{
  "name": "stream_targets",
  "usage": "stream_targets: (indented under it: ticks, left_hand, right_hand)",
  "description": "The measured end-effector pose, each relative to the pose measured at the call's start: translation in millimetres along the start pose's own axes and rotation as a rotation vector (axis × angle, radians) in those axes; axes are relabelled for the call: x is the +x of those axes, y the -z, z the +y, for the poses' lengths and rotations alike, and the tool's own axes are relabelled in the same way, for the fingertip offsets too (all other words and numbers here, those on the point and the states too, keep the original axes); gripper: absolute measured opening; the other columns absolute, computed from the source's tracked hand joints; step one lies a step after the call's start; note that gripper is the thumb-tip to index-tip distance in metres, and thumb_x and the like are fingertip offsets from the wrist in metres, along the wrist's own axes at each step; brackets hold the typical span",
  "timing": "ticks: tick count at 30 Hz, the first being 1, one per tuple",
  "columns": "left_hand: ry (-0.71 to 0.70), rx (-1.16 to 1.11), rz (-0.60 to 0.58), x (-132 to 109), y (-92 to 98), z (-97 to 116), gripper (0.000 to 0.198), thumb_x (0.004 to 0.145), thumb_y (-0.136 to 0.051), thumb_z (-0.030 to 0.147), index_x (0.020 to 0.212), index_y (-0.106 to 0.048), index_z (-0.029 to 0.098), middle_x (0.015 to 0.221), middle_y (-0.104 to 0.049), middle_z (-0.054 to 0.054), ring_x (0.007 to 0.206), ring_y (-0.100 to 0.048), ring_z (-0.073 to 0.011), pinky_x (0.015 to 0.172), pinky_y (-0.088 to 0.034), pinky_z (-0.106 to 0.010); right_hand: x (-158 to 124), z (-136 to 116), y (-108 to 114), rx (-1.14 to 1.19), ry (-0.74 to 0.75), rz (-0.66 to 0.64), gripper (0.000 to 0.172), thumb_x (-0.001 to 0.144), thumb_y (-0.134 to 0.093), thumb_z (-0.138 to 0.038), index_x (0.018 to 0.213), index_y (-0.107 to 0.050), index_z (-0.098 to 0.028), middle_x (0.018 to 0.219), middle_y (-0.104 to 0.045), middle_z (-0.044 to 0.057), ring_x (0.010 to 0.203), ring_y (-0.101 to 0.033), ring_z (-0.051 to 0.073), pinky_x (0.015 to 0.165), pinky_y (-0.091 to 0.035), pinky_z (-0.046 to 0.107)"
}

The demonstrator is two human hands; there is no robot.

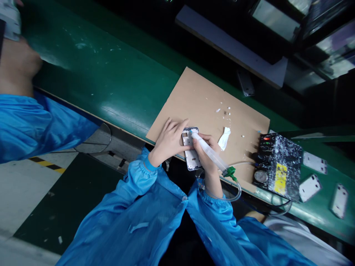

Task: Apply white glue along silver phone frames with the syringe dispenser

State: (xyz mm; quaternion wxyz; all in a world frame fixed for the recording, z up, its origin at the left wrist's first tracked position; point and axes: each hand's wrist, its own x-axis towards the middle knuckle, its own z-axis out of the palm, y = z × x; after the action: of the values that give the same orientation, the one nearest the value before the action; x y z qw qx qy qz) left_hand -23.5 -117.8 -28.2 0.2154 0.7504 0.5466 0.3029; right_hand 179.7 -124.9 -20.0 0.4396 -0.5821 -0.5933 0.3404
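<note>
My left hand (pixel 172 138) grips the left edge of a phone frame (pixel 192 157), thumb along its side and fingers at its far corner. The frame lies tilted at the near edge of a brown board (pixel 177 99). In my right hand (pixel 206 149) is a white dispensing syringe (pixel 209 152), held like a pen, its tip at the upper part of the frame. A green cap (pixel 229 172) closes the syringe's back end, with a clear tube (pixel 239 192) looping from it. Beside my right hand lies a crumpled white tissue (pixel 224 138).
On the right stands a white-spattered dispenser box (pixel 283 159) with a dial and a lit red display. Several phone frames (pixel 310 187) lie beyond it on the green bench (pixel 133 85). White crumbs (pixel 225 112) dot the board. At left is a co-worker's arm (pixel 19 70).
</note>
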Motion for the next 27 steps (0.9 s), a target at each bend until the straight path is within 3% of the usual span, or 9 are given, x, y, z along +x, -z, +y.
stream_targets:
  ticks: [6, 12, 19, 27]
  left_hand:
    - [-0.001, 0.009, 0.019, -0.8, -2.3, -1.3, 0.113, 0.088, -0.105, 0.054, 0.177, -0.047, 0.017, 0.159, -0.077, -0.018, 0.150, -0.070, -0.0400, 0.148, -0.034, -0.070]
    - [-0.016, 0.016, 0.042, -1.8, -3.7, -2.5, 0.112, 0.088, -0.106, 0.053, 0.176, -0.048, 0.015, 0.156, -0.078, -0.017, 0.150, -0.070, -0.0384, 0.149, -0.035, -0.067]
    - [-0.016, 0.009, 0.033, -1.1, -2.1, -1.7, 0.113, 0.087, -0.107, 0.054, 0.176, -0.049, 0.014, 0.153, -0.079, -0.017, 0.148, -0.071, -0.0387, 0.149, -0.035, -0.066]
    - [-0.015, 0.003, 0.040, -0.9, -3.6, -2.4, 0.115, 0.086, -0.108, 0.052, 0.177, -0.048, 0.015, 0.153, -0.080, -0.017, 0.149, -0.070, -0.0388, 0.148, -0.036, -0.067]
  right_hand:
    - [-0.4, -0.8, 0.5, 0.000, 0.013, 0.004, 0.046, 0.098, -0.089, -0.063, 0.117, -0.087, -0.020, 0.108, -0.091, 0.014, 0.088, -0.086, 0.024, 0.079, -0.074, 0.037]
    - [0.4, -0.7, 0.5, 0.010, 0.028, 0.016, 0.041, 0.097, -0.091, -0.056, 0.114, -0.088, -0.019, 0.106, -0.091, 0.013, 0.085, -0.086, 0.023, 0.075, -0.072, 0.034]
    - [-0.3, 2.8, -1.4, 0.015, 0.003, 0.027, 0.046, 0.096, -0.090, -0.063, 0.113, -0.087, -0.021, 0.104, -0.091, 0.013, 0.084, -0.085, 0.023, 0.073, -0.071, 0.035]
    - [0.4, 3.3, -1.5, 0.019, 0.022, 0.039, 0.041, 0.095, -0.092, -0.057, 0.112, -0.088, -0.021, 0.103, -0.091, 0.012, 0.082, -0.085, 0.022, 0.072, -0.071, 0.034]
